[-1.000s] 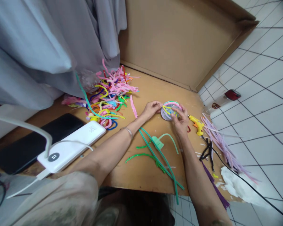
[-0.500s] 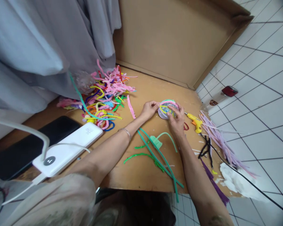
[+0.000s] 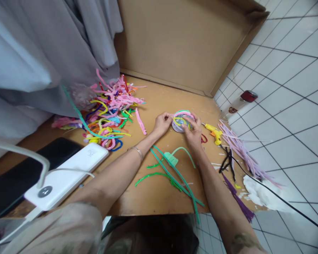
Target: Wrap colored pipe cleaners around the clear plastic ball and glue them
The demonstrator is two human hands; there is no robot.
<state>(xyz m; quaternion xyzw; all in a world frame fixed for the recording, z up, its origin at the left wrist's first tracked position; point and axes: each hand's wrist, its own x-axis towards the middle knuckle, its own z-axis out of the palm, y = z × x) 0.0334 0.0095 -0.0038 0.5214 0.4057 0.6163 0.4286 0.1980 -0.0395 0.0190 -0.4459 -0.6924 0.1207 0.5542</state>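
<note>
A small round clear piece lies on the table, ringed with pink and green pipe cleaners and crossed by yellow ones. My right hand grips it from the right, fingers spread over its top and thumb near the middle. At its left edge, my left hand is closed in a pinch on what looks like the end of a pink pipe cleaner; the fingertips hide most of that end. Just right of my right hand lies a yellow glue gun, with a dark red pipe cleaner loop close by.
A heap of mixed pipe cleaners lies at left by the grey curtain. Green pipe cleaners lie between my forearms. A white power bank sits front left. Lilac strips and a black cord lie right. Cardboard stands behind.
The camera view has shifted a little, so everything sits further left. Both hands keep nearly the same hold on the round piece, with only slight finger movement.
</note>
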